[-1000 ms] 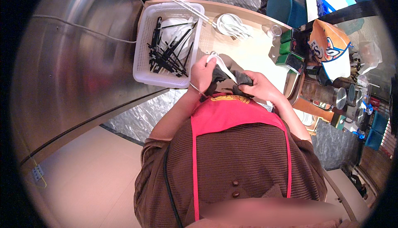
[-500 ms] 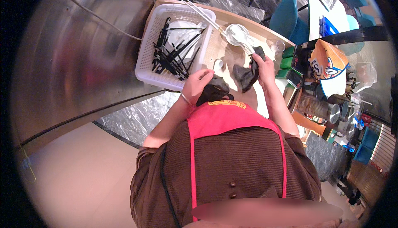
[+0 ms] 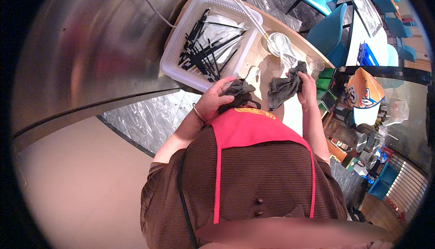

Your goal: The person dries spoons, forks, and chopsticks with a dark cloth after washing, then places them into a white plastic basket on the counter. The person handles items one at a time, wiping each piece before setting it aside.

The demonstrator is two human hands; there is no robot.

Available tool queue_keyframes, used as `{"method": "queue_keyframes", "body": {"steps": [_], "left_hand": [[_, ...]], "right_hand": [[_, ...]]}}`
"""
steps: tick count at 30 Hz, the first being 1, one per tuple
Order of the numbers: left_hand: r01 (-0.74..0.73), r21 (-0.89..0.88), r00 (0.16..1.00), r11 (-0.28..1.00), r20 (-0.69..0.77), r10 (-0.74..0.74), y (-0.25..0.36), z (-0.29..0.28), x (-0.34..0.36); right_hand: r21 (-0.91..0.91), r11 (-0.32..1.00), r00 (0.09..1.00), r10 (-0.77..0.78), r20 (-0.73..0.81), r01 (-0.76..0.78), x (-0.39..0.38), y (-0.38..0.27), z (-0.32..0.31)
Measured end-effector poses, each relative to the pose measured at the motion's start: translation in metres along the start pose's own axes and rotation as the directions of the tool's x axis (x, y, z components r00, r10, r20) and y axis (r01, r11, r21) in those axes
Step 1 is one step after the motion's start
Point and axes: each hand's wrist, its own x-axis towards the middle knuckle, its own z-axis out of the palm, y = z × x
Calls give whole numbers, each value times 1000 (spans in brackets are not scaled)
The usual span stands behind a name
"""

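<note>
My left hand (image 3: 214,100) grips a crumpled dark cloth (image 3: 239,90) beside the near rim of a white perforated basket (image 3: 250,45); black chopsticks (image 3: 200,49) lie loosely over white items inside. My right hand (image 3: 306,90) grips another hanging dark cloth (image 3: 283,89), just below a dish heaped with white spoons (image 3: 278,45). Between the hands a small white piece (image 3: 253,74), perhaps a spoon, lies on the light tray surface. Long pale chopsticks (image 3: 249,15) lean along the basket's right side.
A steel cabinet (image 3: 90,67) fills the left. Right of my right hand stand a glass (image 3: 313,64), green boxes (image 3: 324,79), an orange bag (image 3: 362,88) and metal containers (image 3: 362,142). Blue chairs (image 3: 326,36) and a white table (image 3: 362,45) are behind the wooden counter (image 3: 281,27).
The white spoon held between my hands has left them. My right hand moved away rightward with its cloth; my left hand has closed on the other cloth. The view has turned slightly.
</note>
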Motion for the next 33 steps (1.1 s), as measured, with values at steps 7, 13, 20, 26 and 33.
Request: {"method": "queue_keyframes", "body": {"steps": [7,13,20,26,33], "left_hand": [[107,17,994,994,33,-107,-4,-21,4],[-131,105,991,986,25,129,2,-65,-18],[-318,-491,945,811,-231,231,-8,-115,-63],[-428,-304,902,851,-78,425,7,-120,-87],[-365,-493,925,790,-91,370,27,-151,-93]], "right_hand": [[-73,977,974,-208,-85,202,-4,13,22],[-308,951,997,43,66,-21,-30,-10,81],[-668,145,677,-18,736,730,15,15,208],[-827,-374,905,102,413,419,90,50,292],[-775,-463,894,102,436,430,132,82,304]]}}
